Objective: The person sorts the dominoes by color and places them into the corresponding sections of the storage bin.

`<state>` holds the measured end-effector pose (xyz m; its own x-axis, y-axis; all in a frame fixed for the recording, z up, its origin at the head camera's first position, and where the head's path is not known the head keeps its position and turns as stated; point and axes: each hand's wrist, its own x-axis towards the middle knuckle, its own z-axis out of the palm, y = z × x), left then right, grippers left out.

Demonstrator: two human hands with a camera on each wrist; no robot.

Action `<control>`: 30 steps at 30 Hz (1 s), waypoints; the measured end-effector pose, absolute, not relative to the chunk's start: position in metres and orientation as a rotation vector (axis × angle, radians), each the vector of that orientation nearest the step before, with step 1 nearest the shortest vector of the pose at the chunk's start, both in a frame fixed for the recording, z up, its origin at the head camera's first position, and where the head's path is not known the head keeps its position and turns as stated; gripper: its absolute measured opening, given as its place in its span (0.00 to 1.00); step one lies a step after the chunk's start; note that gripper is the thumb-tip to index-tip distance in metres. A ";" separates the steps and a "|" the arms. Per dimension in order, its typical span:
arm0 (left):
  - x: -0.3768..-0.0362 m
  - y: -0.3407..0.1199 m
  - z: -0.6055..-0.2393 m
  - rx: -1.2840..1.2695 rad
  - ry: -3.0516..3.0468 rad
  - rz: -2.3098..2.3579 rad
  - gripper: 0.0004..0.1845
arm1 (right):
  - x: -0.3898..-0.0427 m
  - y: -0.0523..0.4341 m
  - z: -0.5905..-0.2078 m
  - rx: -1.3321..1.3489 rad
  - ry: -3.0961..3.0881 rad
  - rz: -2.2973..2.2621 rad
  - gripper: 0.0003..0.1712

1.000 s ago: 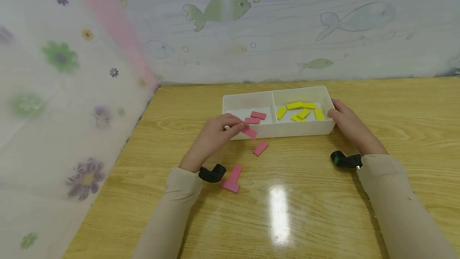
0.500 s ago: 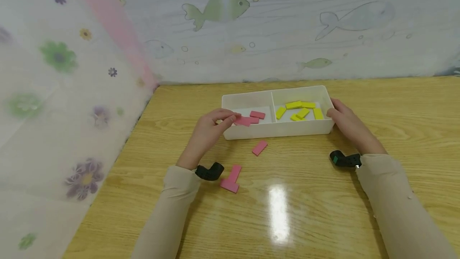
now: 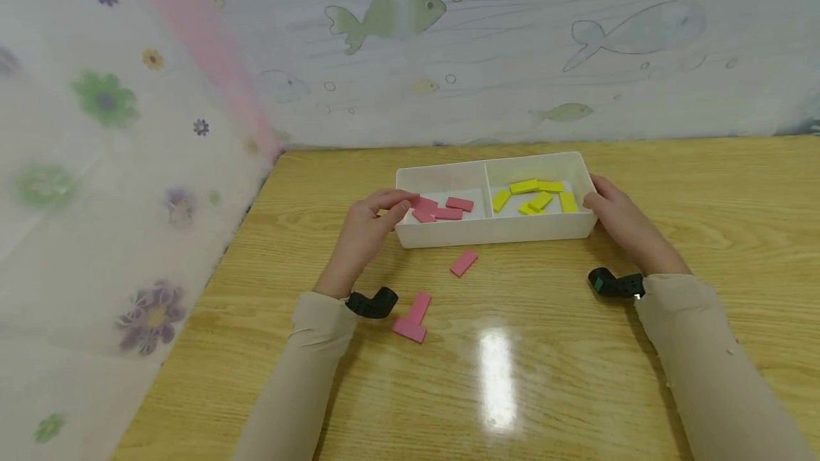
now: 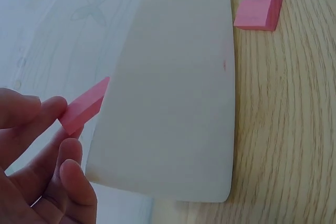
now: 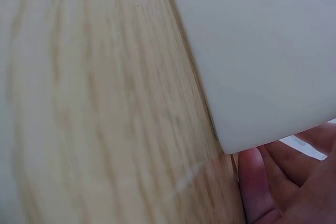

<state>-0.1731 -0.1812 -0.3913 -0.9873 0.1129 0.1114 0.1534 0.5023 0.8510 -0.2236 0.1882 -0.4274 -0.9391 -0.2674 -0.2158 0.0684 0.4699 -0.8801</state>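
Left hand [image 3: 368,226] is pinching a pink block [image 4: 84,107] at the left rim of the white two-compartment tray [image 3: 493,230], over the pink compartment, its long axis pointing inward, while the right hand [image 3: 618,219] is resting relaxed fingers against the tray's right end.

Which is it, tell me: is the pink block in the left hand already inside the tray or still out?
Partly in: the left hand pinches the pink block, which pokes over the white tray's left rim, not yet released.
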 end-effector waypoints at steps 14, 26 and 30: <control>-0.175 -0.182 -0.393 -0.306 -2.731 -1.194 0.12 | -0.221 0.192 -0.429 -0.160 2.397 -1.458 0.34; -0.176 -0.184 -0.396 -0.362 -2.760 -0.864 0.13 | -0.221 0.190 -0.429 -0.159 2.374 -1.490 0.34; -0.176 -0.186 -0.397 -0.326 -2.751 -0.852 0.14 | -0.221 0.190 -0.429 -0.152 2.382 -1.478 0.34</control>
